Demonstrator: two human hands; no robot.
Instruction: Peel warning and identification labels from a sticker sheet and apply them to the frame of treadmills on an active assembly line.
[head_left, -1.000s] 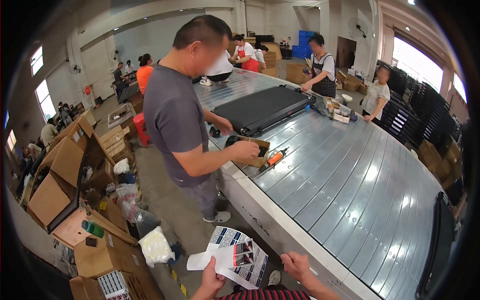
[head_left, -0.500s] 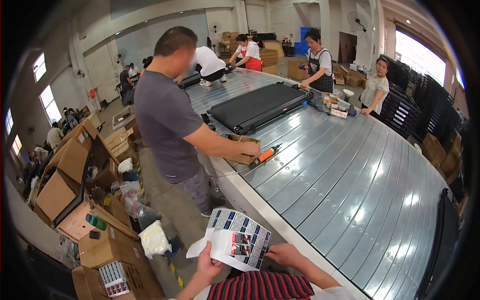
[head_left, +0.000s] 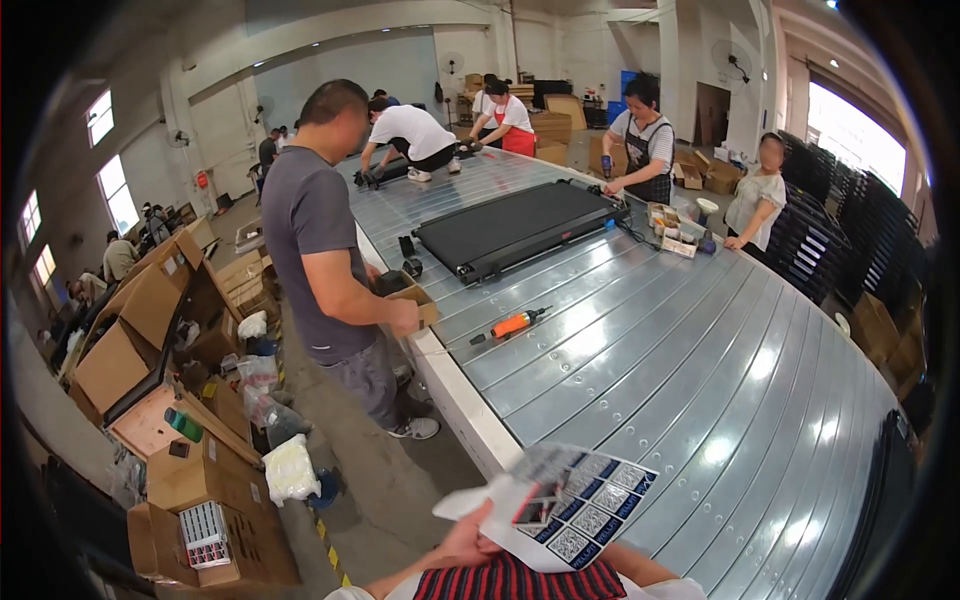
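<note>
My left hand [head_left: 468,540] is closed on a sheet of stickers [head_left: 585,515], pinching its white left part between thumb and fingers. Rows of dark blue and white labels with square codes cover the sheet. A smaller red and black printed piece [head_left: 540,507] lies over it, smeared by motion. The sheet is held tilted, low over the near edge of the metal-topped table [head_left: 700,440]. My right forearm [head_left: 640,568] comes in beneath the sheet, which hides the right hand and its fingers.
An orange electric screwdriver [head_left: 514,324] lies on the table beyond the sheet. A co-worker [head_left: 325,220] at the left edge holds a cardboard box [head_left: 420,300]. Farther along lies a black framed panel [head_left: 520,228]. Cartons [head_left: 205,480] and bags [head_left: 290,470] crowd the floor at left.
The sheet has swung right and over the table edge with my left hand. My right hand has gone behind it. The co-worker has pulled the box left, away from the screwdriver.
</note>
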